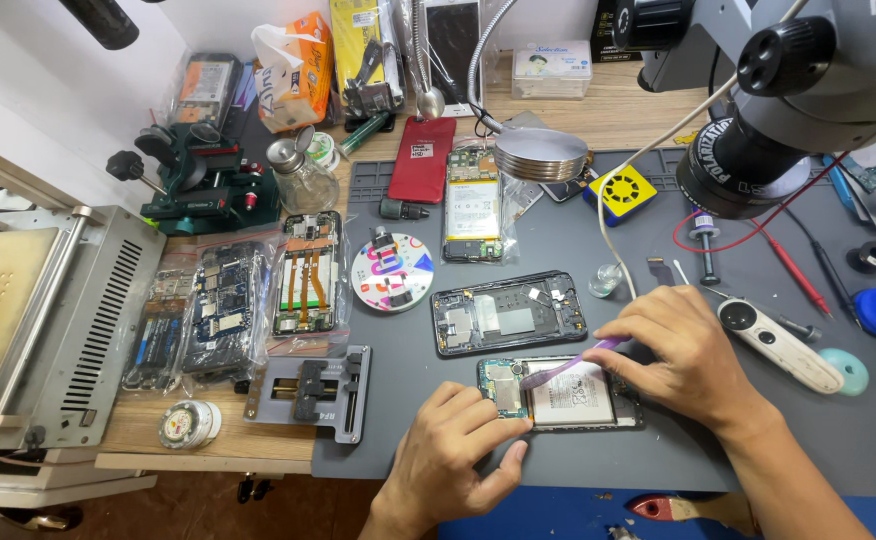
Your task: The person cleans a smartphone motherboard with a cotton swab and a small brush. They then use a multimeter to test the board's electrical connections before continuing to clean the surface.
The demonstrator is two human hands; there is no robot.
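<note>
From the head view, my left hand (453,450) presses its fingers (493,425) together on the near-left edge of the opened phone (563,393) lying on the grey mat (558,240) of the counter. My right hand (683,350) pinches a purple pry tool (568,366), its tip on the phone's battery. A black phone frame (508,312) lies just behind.

Bare grey mat (838,440) lies open right of the opened phone (563,395), toward the table's near edge. Just behind the phone, the black phone frame (508,313) blocks the way back. Left: metal holding jig (310,392), bagged circuit boards (220,310) crowded beyond. Right hand (683,355) is hemmed by white handled tool (778,345) just beside it. Microscope head (758,110) overhangs the rear right; lamp disc (540,153) hangs over centre rear.
</note>
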